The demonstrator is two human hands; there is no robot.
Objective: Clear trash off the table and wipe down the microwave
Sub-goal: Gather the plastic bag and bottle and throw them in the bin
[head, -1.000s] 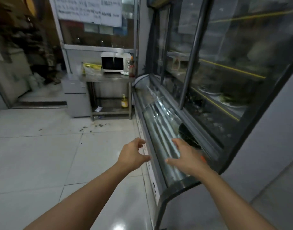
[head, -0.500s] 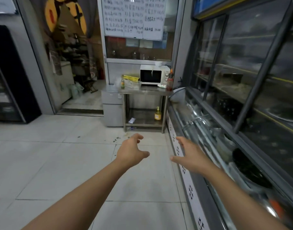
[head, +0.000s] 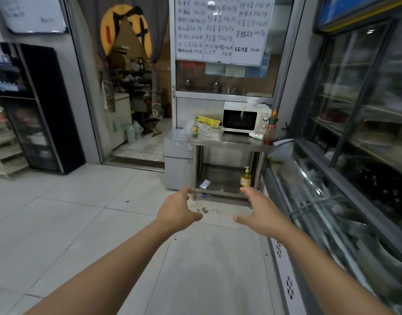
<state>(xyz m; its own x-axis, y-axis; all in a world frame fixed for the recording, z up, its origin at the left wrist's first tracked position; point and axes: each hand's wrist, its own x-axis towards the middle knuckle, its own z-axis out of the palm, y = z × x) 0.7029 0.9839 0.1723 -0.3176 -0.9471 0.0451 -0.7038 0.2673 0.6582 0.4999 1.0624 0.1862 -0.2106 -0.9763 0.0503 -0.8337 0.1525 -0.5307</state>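
Observation:
A white microwave (head: 245,119) stands on a steel table (head: 232,143) against the far wall, some steps ahead. Beside it lie a yellow wrapper (head: 208,120) over crumpled clear plastic bags (head: 209,130), with a small green-labelled bottle (head: 195,128) at the table's left end. A small white packet (head: 256,135) and a red sauce bottle (head: 271,129) sit at the right end. My left hand (head: 176,211) and my right hand (head: 260,212) are stretched out in front of me, both open with nothing in them, far short of the table.
A glass display counter (head: 332,212) runs along my right. The table's lower shelf holds a yellow pump bottle (head: 245,178) and a white packet (head: 205,184). Crumbs (head: 205,210) lie on the tiled floor. A grey cabinet (head: 177,158) adjoins the table; a black fridge (head: 36,108) stands left.
My view has swung left, away from the display counter, and the table with the microwave is nearer and more central. Both hands stay open and stretched out in front.

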